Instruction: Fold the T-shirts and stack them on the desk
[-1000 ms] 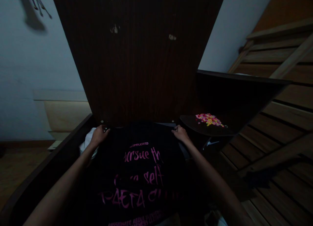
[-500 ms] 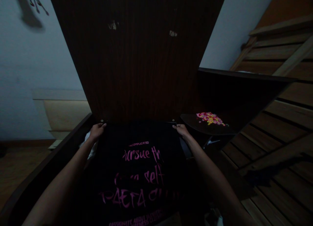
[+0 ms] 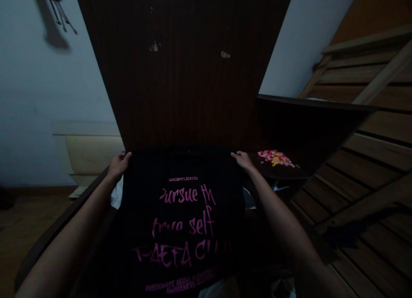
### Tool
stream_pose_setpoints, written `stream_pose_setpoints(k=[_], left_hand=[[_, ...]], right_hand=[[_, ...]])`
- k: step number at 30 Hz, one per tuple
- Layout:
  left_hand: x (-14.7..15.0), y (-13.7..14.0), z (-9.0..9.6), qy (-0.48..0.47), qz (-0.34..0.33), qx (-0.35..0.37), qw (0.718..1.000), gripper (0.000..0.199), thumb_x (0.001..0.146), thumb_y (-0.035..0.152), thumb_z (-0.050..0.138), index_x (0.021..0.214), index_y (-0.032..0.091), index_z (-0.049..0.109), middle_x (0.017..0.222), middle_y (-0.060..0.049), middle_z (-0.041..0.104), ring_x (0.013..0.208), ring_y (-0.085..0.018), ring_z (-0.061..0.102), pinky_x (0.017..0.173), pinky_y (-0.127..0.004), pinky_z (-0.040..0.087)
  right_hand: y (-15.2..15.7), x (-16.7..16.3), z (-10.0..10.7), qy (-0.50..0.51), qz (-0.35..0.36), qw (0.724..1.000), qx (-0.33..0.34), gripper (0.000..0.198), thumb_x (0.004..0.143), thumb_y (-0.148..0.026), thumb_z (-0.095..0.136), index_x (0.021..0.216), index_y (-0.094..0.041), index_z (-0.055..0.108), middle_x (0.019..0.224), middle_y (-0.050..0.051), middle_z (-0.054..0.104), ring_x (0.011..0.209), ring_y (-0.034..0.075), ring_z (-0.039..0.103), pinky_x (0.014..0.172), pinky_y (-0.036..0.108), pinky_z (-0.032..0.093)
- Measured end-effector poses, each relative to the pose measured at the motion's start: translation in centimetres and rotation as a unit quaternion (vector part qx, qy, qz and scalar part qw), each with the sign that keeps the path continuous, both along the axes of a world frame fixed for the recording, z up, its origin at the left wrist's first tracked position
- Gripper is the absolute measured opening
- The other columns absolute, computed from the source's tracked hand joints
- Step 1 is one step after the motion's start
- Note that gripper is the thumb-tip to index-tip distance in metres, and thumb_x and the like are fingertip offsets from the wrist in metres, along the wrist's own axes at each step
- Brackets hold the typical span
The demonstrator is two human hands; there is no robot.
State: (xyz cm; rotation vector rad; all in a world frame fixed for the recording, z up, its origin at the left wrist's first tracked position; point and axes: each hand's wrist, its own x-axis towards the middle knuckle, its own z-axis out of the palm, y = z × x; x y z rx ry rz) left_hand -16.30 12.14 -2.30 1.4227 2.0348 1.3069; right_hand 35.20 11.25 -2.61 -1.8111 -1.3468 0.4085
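Note:
A black T-shirt [image 3: 185,165] with pink lettering hangs spread out between both hands, its printed side toward me. My left hand [image 3: 119,164] is closed on the shirt's upper left corner. The upper right corner is pinched by my right hand [image 3: 243,159], thumb and fingers pressed together. Lower down, the dark cloth merges with the shadow, so its bottom edge is hard to make out. Pale cloth [image 3: 117,194] shows behind the shirt near my left wrist.
A tall dark wooden panel [image 3: 189,83] rises behind the shirt. To the right, small pink and yellow pieces [image 3: 277,157] lie heaped on a dark shelf [image 3: 262,171]. Wooden slats [image 3: 367,156] stand at the far right. A dark curved edge [image 3: 61,225] runs along the left.
Both hands have risen slightly with the shirt, which now covers the panel's lower edge. More of its lettering shows. My view has shifted a little.

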Motion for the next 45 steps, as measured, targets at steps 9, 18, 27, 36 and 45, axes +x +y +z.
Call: stream_pose_setpoints(k=[9, 18, 27, 36, 45], left_hand=[[2.3, 0.5, -1.3, 0.034, -0.021, -0.077, 0.996, 0.025, 0.073, 0.038, 0.061, 0.055, 0.021, 0.055, 0.059, -0.005, 0.061, 0.069, -0.023, 0.062, 0.059, -0.029, 0.044], [8.1, -0.3, 2.1, 0.048, -0.077, -0.026, 0.996, 0.024, 0.073, 0.044, 0.062, 0.069, 0.021, 0.061, 0.066, -0.003, 0.064, 0.067, -0.019, 0.061, 0.06, -0.027, 0.043], [18.9, -4.4, 1.8, 0.06, -0.217, 0.061, 0.972, 0.021, 0.078, 0.038, 0.058, 0.077, 0.019, 0.066, 0.076, -0.005, 0.07, 0.073, -0.019, 0.064, 0.07, -0.028, 0.046], [19.3, -5.7, 0.9, -0.022, -0.214, 0.058, 0.975, 0.025, 0.08, 0.032, 0.062, 0.093, 0.016, 0.076, 0.09, -0.009, 0.077, 0.085, -0.024, 0.071, 0.078, -0.032, 0.052], [19.4, -6.1, 2.4, -0.001, -0.212, 0.084, 0.974, 0.028, 0.082, 0.033, 0.062, 0.097, 0.015, 0.077, 0.101, -0.011, 0.077, 0.096, -0.026, 0.071, 0.086, -0.034, 0.053]], right_hand=[[1.1, -2.7, -2.8, -0.004, -0.024, 0.998, -0.064, 0.032, 0.072, -0.031, 0.058, 0.048, -0.023, 0.039, 0.047, -0.007, 0.039, 0.051, 0.012, 0.043, 0.053, 0.023, 0.028], [0.4, -7.6, 1.6, -0.055, 0.047, 0.997, 0.014, 0.03, 0.069, -0.034, 0.063, 0.05, -0.021, 0.044, 0.047, -0.008, 0.039, 0.053, 0.01, 0.045, 0.049, 0.022, 0.025], [-4.1, -17.7, 3.1, -0.012, 0.197, 0.979, 0.056, 0.022, 0.08, -0.03, 0.063, 0.063, -0.021, 0.053, 0.048, -0.006, 0.056, 0.041, 0.011, 0.057, 0.044, 0.018, 0.036], [-4.7, -16.7, 2.6, 0.148, 0.272, 0.951, -0.011, 0.013, 0.084, -0.015, 0.06, 0.074, -0.016, 0.068, 0.052, -0.003, 0.063, 0.05, 0.012, 0.067, 0.051, 0.018, 0.054], [-4.5, -17.0, 2.6, 0.196, 0.304, 0.932, -0.011, 0.01, 0.083, -0.015, 0.068, 0.073, -0.015, 0.066, 0.051, -0.004, 0.063, 0.05, 0.011, 0.067, 0.051, 0.018, 0.056]])
